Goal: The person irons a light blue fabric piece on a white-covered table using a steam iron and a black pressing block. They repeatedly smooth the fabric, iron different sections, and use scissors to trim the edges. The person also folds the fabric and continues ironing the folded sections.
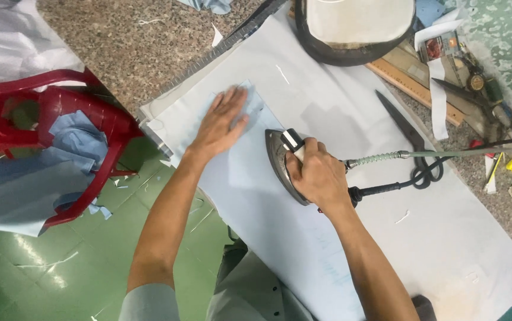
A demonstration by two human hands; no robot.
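- Speckled stone bench (125, 53) padded with a pale cloth cover (422, 238), green floor below.
- Right hand (318, 175): grip closed around the handle of the iron (283, 156), soleplate down on the light blue fabric piece (238, 142).
- Left hand (223, 122): flat, fingers spread, pinning the fabric just ahead of the iron; best kept taut and clear of the tip.
- Red plastic chair (60, 113), well left of both grips, holding blue fabric scraps (78, 139).

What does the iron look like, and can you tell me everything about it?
The iron is a heavy-looking grey metal one with a pointed front and a pale handle. It sits flat on the light blue cloth on the padded table. The right hand grips its handle. A cord and a hose leave its back end.
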